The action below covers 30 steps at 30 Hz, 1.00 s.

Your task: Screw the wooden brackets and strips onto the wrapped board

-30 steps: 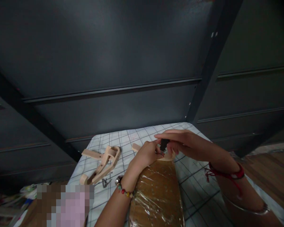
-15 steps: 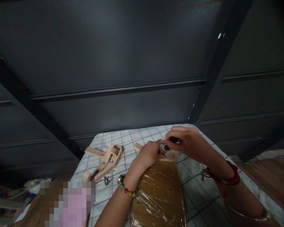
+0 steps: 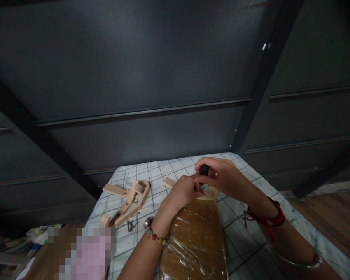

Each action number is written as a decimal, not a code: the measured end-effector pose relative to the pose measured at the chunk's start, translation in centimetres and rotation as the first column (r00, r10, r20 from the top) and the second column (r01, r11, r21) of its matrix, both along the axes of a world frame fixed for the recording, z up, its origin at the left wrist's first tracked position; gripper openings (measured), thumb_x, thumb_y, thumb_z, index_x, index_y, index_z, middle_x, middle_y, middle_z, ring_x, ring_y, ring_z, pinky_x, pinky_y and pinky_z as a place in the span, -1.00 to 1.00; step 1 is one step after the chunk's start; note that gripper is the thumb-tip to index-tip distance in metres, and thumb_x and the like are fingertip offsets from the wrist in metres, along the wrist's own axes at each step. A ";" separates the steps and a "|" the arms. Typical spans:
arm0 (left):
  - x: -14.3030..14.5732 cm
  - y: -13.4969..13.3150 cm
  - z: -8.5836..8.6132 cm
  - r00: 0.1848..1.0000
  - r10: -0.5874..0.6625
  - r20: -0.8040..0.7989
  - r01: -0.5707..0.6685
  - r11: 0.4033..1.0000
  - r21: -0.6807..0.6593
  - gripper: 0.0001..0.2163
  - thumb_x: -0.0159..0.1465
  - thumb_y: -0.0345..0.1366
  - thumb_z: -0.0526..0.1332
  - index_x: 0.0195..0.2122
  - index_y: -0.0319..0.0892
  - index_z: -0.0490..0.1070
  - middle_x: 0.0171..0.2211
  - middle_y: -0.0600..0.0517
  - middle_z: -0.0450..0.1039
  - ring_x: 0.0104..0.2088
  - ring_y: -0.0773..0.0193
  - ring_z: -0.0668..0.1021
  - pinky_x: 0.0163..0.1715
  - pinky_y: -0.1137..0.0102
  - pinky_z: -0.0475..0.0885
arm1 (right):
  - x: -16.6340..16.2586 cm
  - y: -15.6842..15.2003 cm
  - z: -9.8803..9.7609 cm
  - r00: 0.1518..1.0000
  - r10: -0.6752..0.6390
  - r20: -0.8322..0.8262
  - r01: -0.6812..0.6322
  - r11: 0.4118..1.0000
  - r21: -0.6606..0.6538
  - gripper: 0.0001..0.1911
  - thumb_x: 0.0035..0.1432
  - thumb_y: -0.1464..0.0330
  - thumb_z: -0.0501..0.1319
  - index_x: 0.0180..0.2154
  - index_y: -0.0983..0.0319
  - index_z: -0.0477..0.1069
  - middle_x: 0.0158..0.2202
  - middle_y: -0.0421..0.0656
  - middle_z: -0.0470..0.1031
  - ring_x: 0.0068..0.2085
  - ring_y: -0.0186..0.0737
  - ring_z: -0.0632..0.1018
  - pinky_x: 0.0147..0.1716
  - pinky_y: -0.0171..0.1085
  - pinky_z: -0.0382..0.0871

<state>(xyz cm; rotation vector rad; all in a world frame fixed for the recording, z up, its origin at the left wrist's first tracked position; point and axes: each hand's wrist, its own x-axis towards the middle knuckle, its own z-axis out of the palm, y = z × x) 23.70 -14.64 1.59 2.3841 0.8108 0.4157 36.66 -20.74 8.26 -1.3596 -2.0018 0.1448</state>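
Observation:
A brown board wrapped in clear plastic film [image 3: 194, 237] lies in front of me on a checked cloth [image 3: 242, 229]. At its far end sits a curved pale wooden piece [image 3: 208, 193]. My left hand [image 3: 182, 192] is closed, pinching at that wooden piece where it meets the board. My right hand [image 3: 218, 175] is closed round a small black tool handle [image 3: 203, 169] held upright, tip down at the same spot. Both hands touch there, and what lies under the fingertips is hidden.
An assembled pale wooden frame [image 3: 126, 203] lies on the cloth to the left, with small dark metal bits [image 3: 130, 224] beside it. A dark panelled wall with a slanted black post [image 3: 251, 97] rises behind. Wooden floor [image 3: 332, 217] shows at the right. A blurred patch sits at bottom left.
My right hand has shifted slightly left and turned the black tool more upright over the wooden piece. My left hand stays pinched at the same spot.

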 end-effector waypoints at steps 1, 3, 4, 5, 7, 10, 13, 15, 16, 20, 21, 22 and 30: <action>0.0 0.0 0.0 1.000 -0.017 0.002 0.017 1.000 0.004 -0.91 0.05 -0.41 0.17 -0.41 -0.22 0.44 -0.43 0.00 0.47 -0.40 0.26 0.47 -0.41 0.42 0.31 | -0.1 0.0 0.0 1.000 -0.013 -0.017 0.012 0.999 -0.037 -0.87 -0.06 0.40 0.24 -0.39 0.24 0.33 -0.55 -0.29 0.37 -0.58 -0.41 0.35 -0.55 -0.39 0.20; 0.0 0.0 0.0 0.999 -0.033 0.003 0.033 0.999 0.002 -0.92 0.05 -0.42 0.17 -0.43 -0.22 0.44 -0.44 -0.01 0.47 -0.41 0.26 0.47 -0.40 0.42 0.31 | -0.3 0.1 0.0 0.999 -0.030 -0.020 0.028 0.998 -0.058 -0.82 -0.07 0.43 0.24 -0.32 0.25 0.35 -0.59 -0.31 0.37 -0.60 -0.40 0.34 -0.56 -0.39 0.19; 0.0 0.1 0.1 1.000 -0.029 0.002 0.029 1.000 -0.009 -0.91 0.05 -0.41 0.18 -0.42 -0.22 0.44 -0.45 -0.01 0.48 -0.42 0.27 0.47 -0.41 0.42 0.32 | -0.3 0.1 0.0 0.999 -0.039 -0.007 0.039 0.998 -0.043 -0.81 -0.06 0.45 0.23 -0.30 0.26 0.36 -0.59 -0.30 0.37 -0.59 -0.39 0.36 -0.55 -0.38 0.20; -0.1 0.1 0.1 1.000 -0.026 0.002 0.026 0.999 -0.020 -0.90 0.04 -0.41 0.18 -0.39 -0.23 0.44 -0.45 -0.01 0.48 -0.43 0.27 0.47 -0.43 0.42 0.32 | -0.3 0.2 -0.1 0.999 -0.047 0.012 0.047 0.999 -0.019 -0.80 -0.05 0.47 0.22 -0.29 0.26 0.37 -0.58 -0.29 0.39 -0.58 -0.38 0.37 -0.54 -0.38 0.21; -0.2 0.3 0.0 1.000 -0.026 -0.002 0.026 0.999 -0.045 -0.86 0.03 -0.41 0.19 -0.36 -0.24 0.44 -0.44 -0.01 0.48 -0.43 0.27 0.48 -0.45 0.43 0.33 | -0.3 0.2 -0.1 0.998 -0.047 0.046 0.045 0.999 0.026 -0.78 -0.04 0.49 0.21 -0.26 0.28 0.39 -0.50 -0.23 0.45 -0.53 -0.37 0.41 -0.51 -0.38 0.24; -0.5 0.5 0.0 0.998 -0.060 -0.007 0.059 0.997 -0.056 -0.83 0.03 -0.47 0.16 -0.33 -0.25 0.45 -0.42 -0.02 0.50 -0.41 0.28 0.49 -0.42 0.45 0.34 | -0.3 0.0 -0.2 0.996 0.000 0.087 -0.006 0.998 0.058 -0.77 0.00 0.50 0.17 -0.22 0.28 0.38 -0.34 -0.15 0.50 -0.40 -0.32 0.47 -0.39 -0.36 0.30; -0.7 0.6 0.0 0.996 -0.084 -0.011 0.083 0.996 -0.031 -0.80 0.04 -0.50 0.12 -0.34 -0.23 0.46 -0.40 -0.01 0.50 -0.40 0.29 0.49 -0.40 0.46 0.35 | -0.6 -0.3 -0.2 0.990 0.053 0.131 -0.060 0.997 0.050 -0.79 0.06 0.50 0.11 -0.21 0.28 0.37 -0.29 -0.12 0.50 -0.30 -0.28 0.48 -0.30 -0.33 0.31; -0.6 0.5 0.0 0.998 -0.066 -0.009 0.066 0.998 0.011 -0.84 0.05 -0.47 0.12 -0.37 -0.23 0.46 -0.39 -0.02 0.50 -0.38 0.26 0.48 -0.38 0.43 0.35 | -0.9 -0.6 -0.1 0.985 0.078 0.153 -0.083 0.996 0.028 -0.80 0.07 0.50 0.09 -0.22 0.29 0.36 -0.30 -0.11 0.49 -0.29 -0.27 0.48 -0.31 -0.32 0.32; -0.5 0.4 0.0 0.999 -0.051 -0.005 0.052 0.998 0.032 -0.85 0.06 -0.45 0.13 -0.38 -0.24 0.46 -0.39 -0.03 0.49 -0.36 0.24 0.48 -0.36 0.40 0.35 | -1.0 -0.7 0.0 0.983 0.085 0.161 -0.089 0.996 0.016 -0.80 0.08 0.50 0.08 -0.22 0.29 0.36 -0.30 -0.11 0.49 -0.30 -0.27 0.48 -0.31 -0.32 0.33; -0.2 -0.1 0.2 0.999 -0.031 0.013 0.030 0.996 0.079 -0.85 0.10 -0.43 0.11 -0.38 -0.25 0.47 -0.35 -0.07 0.48 -0.32 0.19 0.47 -0.32 0.35 0.35 | -1.1 -0.8 0.1 0.977 0.082 0.194 -0.084 0.996 0.001 -0.78 0.08 0.52 0.06 -0.19 0.32 0.34 -0.29 -0.09 0.48 -0.31 -0.26 0.48 -0.32 -0.30 0.34; -0.1 -0.2 0.2 0.999 -0.034 0.017 0.033 0.996 0.081 -0.85 0.11 -0.43 0.10 -0.38 -0.25 0.47 -0.34 -0.08 0.48 -0.32 0.19 0.47 -0.32 0.36 0.35 | -1.1 -0.7 0.0 0.976 0.072 0.203 -0.075 0.997 0.005 -0.78 0.08 0.52 0.05 -0.19 0.32 0.34 -0.30 -0.09 0.48 -0.31 -0.25 0.48 -0.32 -0.29 0.35; -0.1 -0.2 0.3 0.999 -0.037 0.018 0.036 0.996 0.081 -0.85 0.11 -0.43 0.10 -0.38 -0.25 0.47 -0.34 -0.08 0.49 -0.33 0.20 0.47 -0.33 0.37 0.35 | -1.0 -0.6 0.0 0.976 0.062 0.208 -0.065 0.998 0.011 -0.78 0.09 0.51 0.05 -0.19 0.31 0.34 -0.29 -0.09 0.48 -0.31 -0.24 0.48 -0.32 -0.28 0.35; -0.1 0.0 -0.1 0.999 -0.032 0.002 0.032 0.998 0.059 -0.90 0.07 -0.41 0.18 -0.40 -0.25 0.47 -0.44 -0.05 0.51 -0.42 0.23 0.50 -0.42 0.41 0.35 | -0.6 -0.4 0.0 0.980 0.008 0.199 -0.021 0.998 0.065 -0.77 0.07 0.51 0.05 -0.19 0.32 0.34 -0.27 -0.07 0.49 -0.26 -0.24 0.49 -0.27 -0.28 0.36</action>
